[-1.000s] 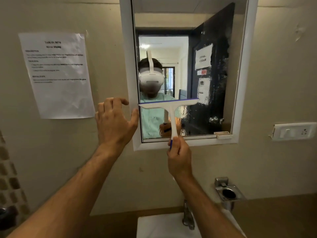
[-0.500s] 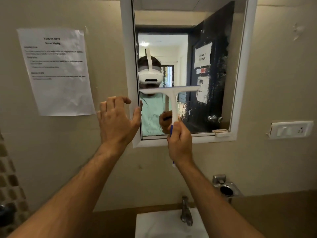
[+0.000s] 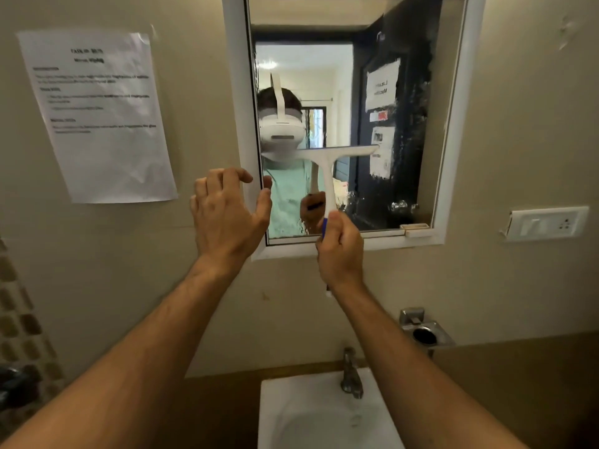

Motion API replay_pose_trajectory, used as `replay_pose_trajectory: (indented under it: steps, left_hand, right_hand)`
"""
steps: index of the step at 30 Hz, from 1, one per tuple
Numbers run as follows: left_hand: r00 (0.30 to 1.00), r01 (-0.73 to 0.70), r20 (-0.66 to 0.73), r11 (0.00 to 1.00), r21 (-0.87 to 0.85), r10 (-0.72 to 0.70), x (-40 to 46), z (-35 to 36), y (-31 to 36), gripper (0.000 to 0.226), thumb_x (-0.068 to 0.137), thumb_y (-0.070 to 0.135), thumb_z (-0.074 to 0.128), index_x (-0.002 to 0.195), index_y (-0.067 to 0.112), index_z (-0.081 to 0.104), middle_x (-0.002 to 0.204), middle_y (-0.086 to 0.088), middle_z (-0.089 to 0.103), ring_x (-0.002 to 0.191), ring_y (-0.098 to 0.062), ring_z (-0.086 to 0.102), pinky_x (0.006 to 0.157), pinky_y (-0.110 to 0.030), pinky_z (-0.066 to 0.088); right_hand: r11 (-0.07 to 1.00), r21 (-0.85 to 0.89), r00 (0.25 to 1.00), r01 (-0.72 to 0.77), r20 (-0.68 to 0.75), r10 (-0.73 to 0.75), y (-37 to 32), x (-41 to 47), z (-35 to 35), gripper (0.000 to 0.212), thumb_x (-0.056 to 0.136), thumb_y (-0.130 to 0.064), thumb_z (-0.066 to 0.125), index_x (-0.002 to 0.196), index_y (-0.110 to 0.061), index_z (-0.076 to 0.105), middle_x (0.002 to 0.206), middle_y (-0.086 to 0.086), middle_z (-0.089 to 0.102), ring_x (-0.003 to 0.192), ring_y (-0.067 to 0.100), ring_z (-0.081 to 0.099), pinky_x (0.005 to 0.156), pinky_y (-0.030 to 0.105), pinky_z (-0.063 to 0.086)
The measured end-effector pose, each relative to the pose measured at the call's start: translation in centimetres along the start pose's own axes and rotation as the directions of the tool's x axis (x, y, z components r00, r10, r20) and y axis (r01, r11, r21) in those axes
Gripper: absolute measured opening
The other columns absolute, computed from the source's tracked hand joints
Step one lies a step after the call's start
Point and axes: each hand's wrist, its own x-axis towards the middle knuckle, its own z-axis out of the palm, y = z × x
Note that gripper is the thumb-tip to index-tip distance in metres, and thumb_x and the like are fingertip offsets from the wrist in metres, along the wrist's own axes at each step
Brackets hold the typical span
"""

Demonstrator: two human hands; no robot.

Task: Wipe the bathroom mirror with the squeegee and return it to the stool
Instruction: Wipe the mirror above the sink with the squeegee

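The squeegee [image 3: 327, 176] is held upright against the mirror [image 3: 405, 124], its handle clenched in the grip of the right hand [image 3: 340, 251] near the lower frame, while its white blade is laid across the glass about halfway up, towards the left side. The left hand [image 3: 227, 215] is placed at the mirror's left frame with the fingers loosely spread and nothing grasped. A sink [image 3: 324, 416] with a tap [image 3: 351, 374] is seen below, and a printed sheet [image 3: 97, 118] is fixed to the wall at the left.
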Motion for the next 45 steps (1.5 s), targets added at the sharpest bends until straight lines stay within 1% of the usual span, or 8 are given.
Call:
replay_pose_trajectory:
  steps: [5, 14, 18, 24, 28, 34, 41, 45]
  left_hand:
    - [1.000, -0.004, -0.001, 1.000, -0.008, 0.004, -0.7, 0.2, -0.5, 0.040, 0.091, 0.051, 0.058, 0.116, 0.020, 0.056, 0.116, -0.003, 0.052, 0.110, -0.023, 0.043, 0.087, -0.038, 0.038]
    - [0.999, 0.029, 0.046, 0.999, -0.013, -0.028, -2.0, 0.2, -1.4, 0.043, 0.090, 0.053, 0.051, 0.117, 0.020, 0.056, 0.117, -0.005, 0.053, 0.111, -0.024, 0.043, 0.090, -0.041, 0.041]
    - [0.998, 0.040, 0.058, 0.999, -0.017, -0.039, -2.6, 0.3, -0.9, 0.041, 0.090, 0.050, 0.052, 0.117, 0.020, 0.057, 0.116, -0.004, 0.053, 0.111, -0.024, 0.043, 0.091, -0.041, 0.039]
    - [0.997, 0.027, 0.076, 0.999, -0.027, -0.025, -3.5, 0.8, -0.9, 0.039, 0.092, 0.048, 0.058, 0.119, 0.019, 0.055, 0.119, -0.005, 0.053, 0.113, -0.024, 0.043, 0.090, -0.037, 0.038]
    - [0.996, 0.030, 0.081, 0.999, -0.033, -0.027, -3.7, 0.8, -0.8, 0.040, 0.092, 0.049, 0.057, 0.119, 0.019, 0.055, 0.120, -0.005, 0.052, 0.113, -0.023, 0.043, 0.091, -0.038, 0.038]
    - [0.998, 0.025, 0.058, 0.999, -0.046, -0.022, -3.6, 0.8, -0.2, 0.041, 0.089, 0.049, 0.054, 0.118, 0.020, 0.055, 0.117, -0.003, 0.053, 0.112, -0.022, 0.043, 0.089, -0.032, 0.031]
    - [0.999, 0.033, 0.037, 0.995, -0.089, -0.030, -3.8, 0.7, -0.4, 0.045, 0.090, 0.047, 0.061, 0.123, 0.017, 0.050, 0.119, -0.005, 0.055, 0.111, -0.022, 0.044, 0.090, -0.036, 0.037]
    - [0.998, 0.051, 0.026, 0.994, -0.096, -0.049, -3.8, 0.9, 0.0, 0.046, 0.090, 0.048, 0.061, 0.123, 0.017, 0.050, 0.117, -0.006, 0.055, 0.108, -0.022, 0.044, 0.089, -0.037, 0.038]
  right_hand:
    - [0.998, 0.018, 0.996, -0.057, 0.063, 0.056, 3.3, -3.7, -0.4, 0.032, 0.100, -0.043, 0.034, 0.081, -0.026, 0.053, 0.064, 0.002, 0.050, 0.056, 0.016, 0.046, 0.052, 0.034, 0.039]
    - [0.997, 0.021, 0.996, -0.077, 0.036, 0.076, 4.6, -5.6, -0.7, 0.036, 0.099, -0.044, 0.035, 0.081, -0.020, 0.055, 0.061, 0.003, 0.049, 0.052, 0.016, 0.044, 0.049, 0.041, 0.039]
    - [0.999, -0.011, 0.998, -0.047, -0.046, 0.047, 2.7, -3.1, -0.1, 0.037, 0.099, -0.046, 0.033, 0.081, -0.022, 0.055, 0.063, -0.002, 0.051, 0.056, 0.018, 0.048, 0.052, 0.036, 0.039]
    - [0.995, -0.027, 0.994, -0.098, 0.042, 0.099, 6.2, -7.4, -0.8, 0.033, 0.100, -0.040, 0.035, 0.081, -0.021, 0.054, 0.060, -0.002, 0.047, 0.051, 0.012, 0.043, 0.048, 0.028, 0.037]
    - [0.995, -0.010, 0.994, -0.104, 0.032, 0.104, 6.4, -8.3, -1.0, 0.033, 0.101, -0.036, 0.037, 0.083, -0.016, 0.056, 0.060, -0.001, 0.048, 0.051, 0.012, 0.044, 0.050, 0.028, 0.038]
    - [0.996, 0.029, 0.995, -0.084, -0.047, 0.085, 2.4, -3.7, -0.5, 0.041, 0.097, -0.052, 0.031, 0.084, -0.022, 0.056, 0.065, 0.004, 0.052, 0.058, 0.020, 0.049, 0.052, 0.036, 0.043]
    - [0.992, -0.016, 0.992, -0.127, 0.009, 0.127, 6.1, -7.0, -1.9, 0.033, 0.107, -0.026, 0.038, 0.087, -0.011, 0.058, 0.063, 0.001, 0.049, 0.054, 0.013, 0.045, 0.051, 0.031, 0.039]
    - [0.986, -0.074, 0.987, -0.147, 0.046, 0.151, 7.6, -9.3, -2.7, 0.032, 0.106, -0.023, 0.039, 0.083, -0.010, 0.057, 0.062, 0.004, 0.049, 0.054, 0.018, 0.045, 0.051, 0.043, 0.044]
